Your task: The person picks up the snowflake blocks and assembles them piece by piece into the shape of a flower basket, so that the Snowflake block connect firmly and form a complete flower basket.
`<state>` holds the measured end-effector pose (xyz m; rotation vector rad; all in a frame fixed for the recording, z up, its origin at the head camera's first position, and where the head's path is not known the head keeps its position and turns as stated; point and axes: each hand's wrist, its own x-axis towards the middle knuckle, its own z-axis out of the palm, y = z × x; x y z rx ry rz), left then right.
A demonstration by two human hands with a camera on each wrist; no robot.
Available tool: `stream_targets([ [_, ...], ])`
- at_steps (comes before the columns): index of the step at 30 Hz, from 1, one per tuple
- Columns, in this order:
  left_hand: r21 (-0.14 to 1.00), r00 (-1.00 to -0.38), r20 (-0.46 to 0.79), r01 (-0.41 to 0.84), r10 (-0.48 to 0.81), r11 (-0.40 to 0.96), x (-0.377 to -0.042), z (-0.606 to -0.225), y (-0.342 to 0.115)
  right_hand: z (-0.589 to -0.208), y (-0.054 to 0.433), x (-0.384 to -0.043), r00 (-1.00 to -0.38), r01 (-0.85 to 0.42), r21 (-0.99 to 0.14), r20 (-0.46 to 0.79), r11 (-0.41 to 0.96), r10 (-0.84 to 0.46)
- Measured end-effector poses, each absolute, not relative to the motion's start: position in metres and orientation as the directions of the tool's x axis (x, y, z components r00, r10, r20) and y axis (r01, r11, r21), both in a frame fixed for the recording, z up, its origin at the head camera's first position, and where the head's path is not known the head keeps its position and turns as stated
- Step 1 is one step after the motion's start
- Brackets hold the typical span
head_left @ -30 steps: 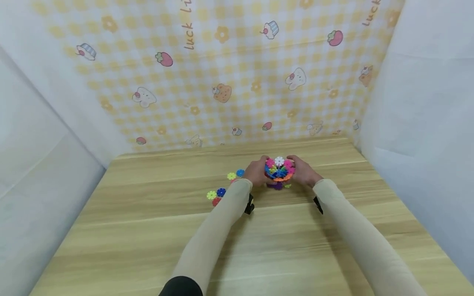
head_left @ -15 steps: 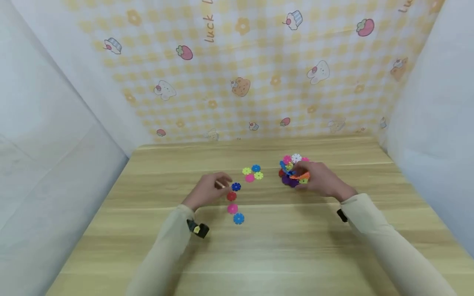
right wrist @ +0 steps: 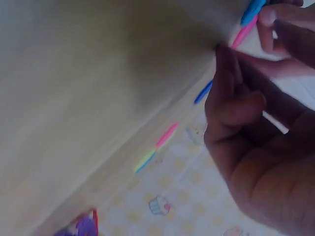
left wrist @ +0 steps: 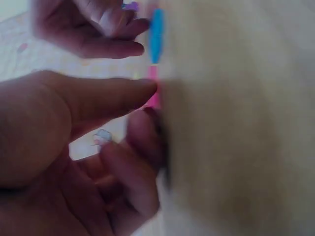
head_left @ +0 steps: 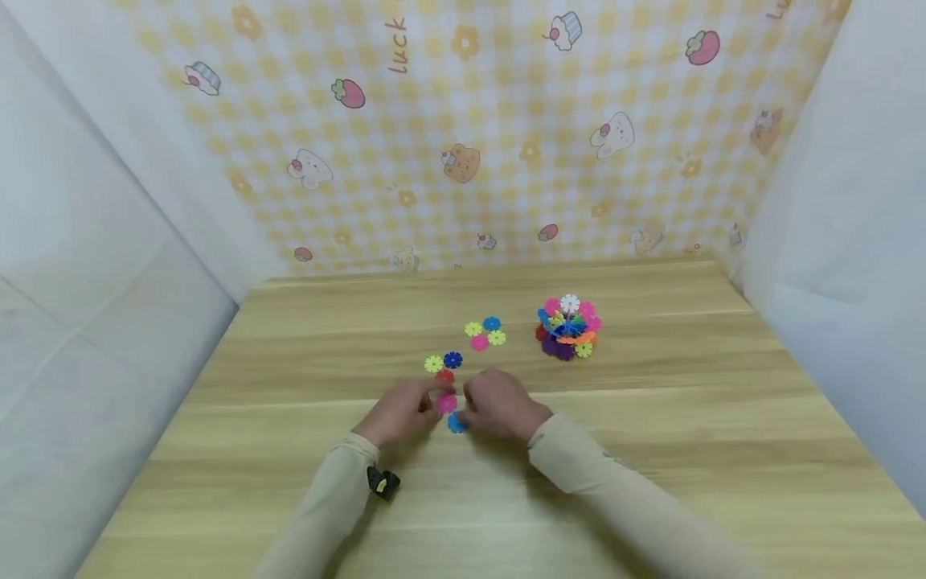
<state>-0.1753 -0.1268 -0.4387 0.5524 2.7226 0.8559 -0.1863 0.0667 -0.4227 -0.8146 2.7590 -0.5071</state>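
Observation:
Flower-shaped plastic discs lie in a bent row before the hands in the head view. Thumb and forefinger of my left hand (head_left: 403, 408) pinch about the pink snowflake disc (head_left: 448, 403); the left wrist view shows the thumb at its edge. My right hand (head_left: 501, 402) has bent fingers close to the table, its fingertips beside the light blue disc (head_left: 456, 423) and nothing seen between them. Beyond the pink one run a red disc (head_left: 444, 375), a dark blue disc (head_left: 452, 359) and a yellow disc (head_left: 433, 364).
A multicoloured bowl-like cluster of discs (head_left: 568, 327) stands at the back right. Between it and the row lies a small group of pink, yellow and blue discs (head_left: 480, 342). A patterned cloth (head_left: 463, 121) hangs behind the wooden table (head_left: 651, 450).
Both hands first held the cluster; the left hand let go and moved left, then the right released it too. Both now meet over the near end of the row.

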Motion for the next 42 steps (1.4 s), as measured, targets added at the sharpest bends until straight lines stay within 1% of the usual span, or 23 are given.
stream_targets([
  [2, 0.557, -0.914, -0.074, 0.295, 0.400, 0.776, -0.176, -0.439, -0.125, -0.421, 0.055, -0.182, -0.853, -0.459, -0.327, -0.098, 0.826, -0.513],
  [4, 0.516, -0.918, -0.032, 0.325, 0.396, 0.792, -0.177, -0.439, -0.123, -0.421, 0.045, -0.179, -0.868, -0.448, -0.278, -0.094, 0.849, -0.488],
  [7, 0.497, -0.926, -0.042, 0.306, 0.375, 0.812, -0.178, -0.435, -0.121, -0.422, 0.039, -0.176, -0.874, -0.436, -0.257, -0.107, 0.863, -0.473],
  [10, 0.503, -0.938, -0.105, 0.237, 0.331, 0.831, -0.180, -0.431, -0.122, -0.424, 0.039, -0.176, -0.875, -0.405, -0.338, -0.127, 0.849, -0.468],
  [13, 0.507, -0.936, -0.151, 0.202, 0.317, 0.838, -0.183, -0.428, -0.124, -0.426, 0.045, -0.179, -0.865, -0.406, -0.435, -0.102, 0.804, -0.492],
  [16, 0.513, -0.929, -0.141, 0.228, 0.343, 0.828, -0.186, -0.428, -0.125, -0.428, 0.054, -0.183, -0.846, -0.417, -0.528, -0.070, 0.740, -0.528],
  [19, 0.571, -0.924, -0.113, 0.241, 0.365, 0.785, -0.187, -0.428, -0.125, -0.428, 0.064, -0.187, -0.834, -0.399, -0.634, -0.049, 0.662, -0.550],
  [24, 0.708, -0.922, -0.023, 0.258, 0.387, 0.657, -0.188, -0.431, -0.118, -0.428, 0.087, -0.190, -0.869, -0.260, -0.821, -0.031, 0.508, -0.494],
  [28, 0.797, -0.912, 0.048, 0.280, 0.407, 0.535, -0.187, -0.431, -0.105, -0.426, 0.108, -0.189, -0.918, -0.113, -0.920, -0.048, 0.376, -0.394],
  [31, 0.837, -0.905, 0.089, 0.294, 0.416, 0.461, -0.185, -0.430, -0.097, -0.423, 0.118, -0.190, -0.935, -0.019, -0.967, -0.073, 0.255, -0.347],
  [35, 0.834, -0.898, 0.167, 0.349, 0.407, 0.428, -0.183, -0.428, -0.092, -0.420, 0.122, -0.190, -0.933, 0.049, -0.987, -0.100, 0.152, -0.347],
  [38, 0.794, -0.877, 0.247, 0.427, 0.412, 0.434, -0.182, -0.429, -0.088, -0.418, 0.123, -0.189, -0.929, 0.070, -0.989, -0.114, 0.134, -0.352],
  [42, 0.692, -0.827, 0.376, 0.550, 0.417, 0.467, -0.181, -0.428, -0.084, -0.416, 0.120, -0.186, -0.933, 0.067, -0.990, -0.106, 0.122, -0.343],
])
